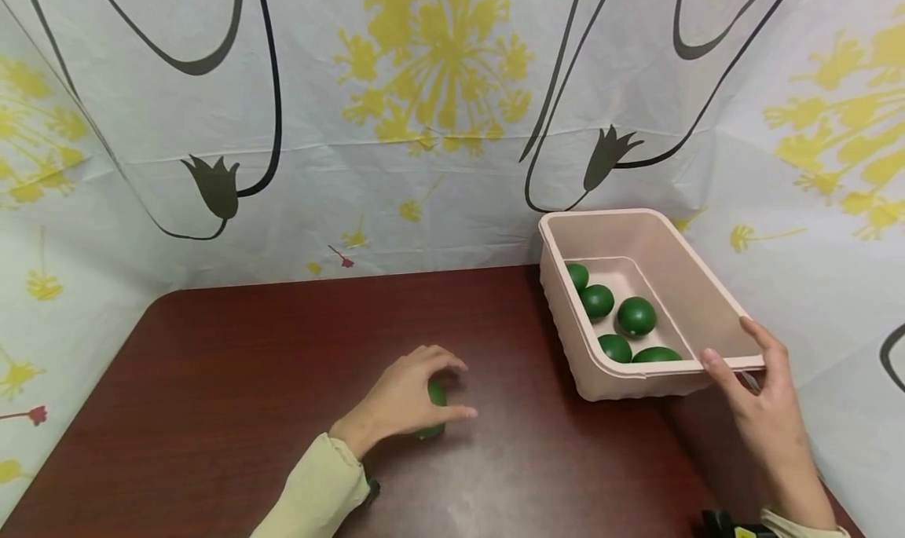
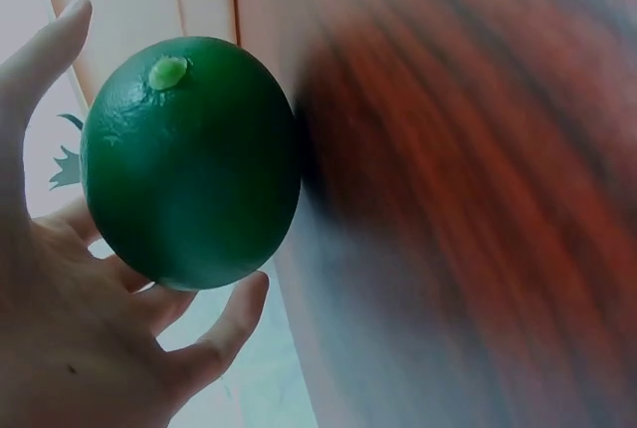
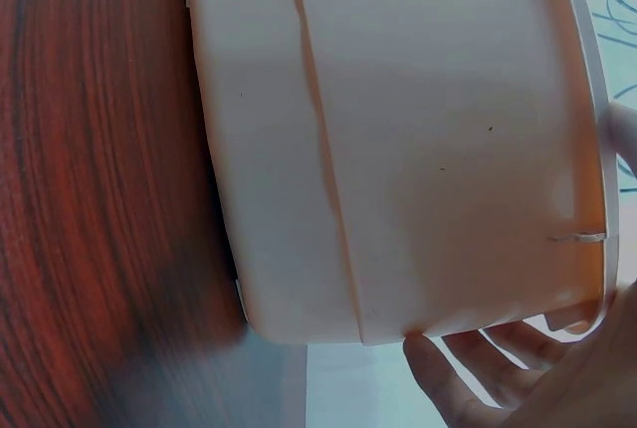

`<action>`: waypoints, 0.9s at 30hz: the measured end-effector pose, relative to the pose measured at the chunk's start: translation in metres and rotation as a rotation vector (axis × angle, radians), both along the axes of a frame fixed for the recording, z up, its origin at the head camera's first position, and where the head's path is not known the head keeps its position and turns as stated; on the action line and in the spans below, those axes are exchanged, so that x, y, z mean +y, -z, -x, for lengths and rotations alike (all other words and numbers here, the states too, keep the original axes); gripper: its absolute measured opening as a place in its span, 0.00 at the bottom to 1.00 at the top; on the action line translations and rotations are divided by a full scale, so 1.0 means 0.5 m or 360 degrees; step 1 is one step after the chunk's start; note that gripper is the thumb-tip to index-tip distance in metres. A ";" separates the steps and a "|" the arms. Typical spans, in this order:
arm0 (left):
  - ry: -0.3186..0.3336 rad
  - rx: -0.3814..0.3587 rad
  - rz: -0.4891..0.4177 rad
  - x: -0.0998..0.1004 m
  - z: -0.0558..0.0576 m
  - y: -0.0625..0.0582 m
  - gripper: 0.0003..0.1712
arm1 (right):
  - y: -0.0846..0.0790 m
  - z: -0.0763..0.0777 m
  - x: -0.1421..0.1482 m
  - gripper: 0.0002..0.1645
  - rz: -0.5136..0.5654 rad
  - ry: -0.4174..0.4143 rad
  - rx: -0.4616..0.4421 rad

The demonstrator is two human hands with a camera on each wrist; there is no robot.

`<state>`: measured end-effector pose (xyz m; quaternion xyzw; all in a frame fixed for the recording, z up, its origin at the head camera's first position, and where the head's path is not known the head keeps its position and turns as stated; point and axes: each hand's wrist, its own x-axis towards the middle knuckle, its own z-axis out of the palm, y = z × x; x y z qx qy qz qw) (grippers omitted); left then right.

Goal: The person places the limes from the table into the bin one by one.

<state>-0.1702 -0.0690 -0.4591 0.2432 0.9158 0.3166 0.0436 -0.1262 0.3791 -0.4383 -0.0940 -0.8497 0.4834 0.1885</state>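
A green lime [image 2: 194,164], with a pale stem spot, lies on the dark wooden table [image 1: 247,365]. My left hand [image 1: 403,400] is around it from the left, thumb and fingers spread wide. One fingertip lies right at the lime's lower edge in the left wrist view, while the thumb stands away from it. My right hand [image 1: 771,412] grips the near right corner of a pale pink plastic bin [image 1: 615,377], thumb at the rim and other fingers along the outside wall. Several green limes [image 1: 636,316] lie inside the bin, mostly along its left and near sides.
Behind the table hangs a white cloth [image 1: 438,200] printed with yellow and grey flowers, which also covers both sides. The bin stands at the table's right, close to the cloth. A dark band is on each wrist by the light sleeves [image 1: 318,483].
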 end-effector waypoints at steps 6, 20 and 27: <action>0.0042 0.0008 0.0063 -0.012 0.002 0.006 0.39 | -0.001 0.001 -0.001 0.45 -0.0004 0.0003 -0.0002; 0.0118 -0.0133 0.0059 -0.036 -0.004 0.007 0.37 | -0.001 0.001 0.001 0.45 -0.0001 0.0002 -0.0006; 0.0130 -0.0083 0.0079 -0.040 -0.006 0.012 0.34 | 0.001 0.000 0.002 0.45 0.0004 0.0004 -0.0010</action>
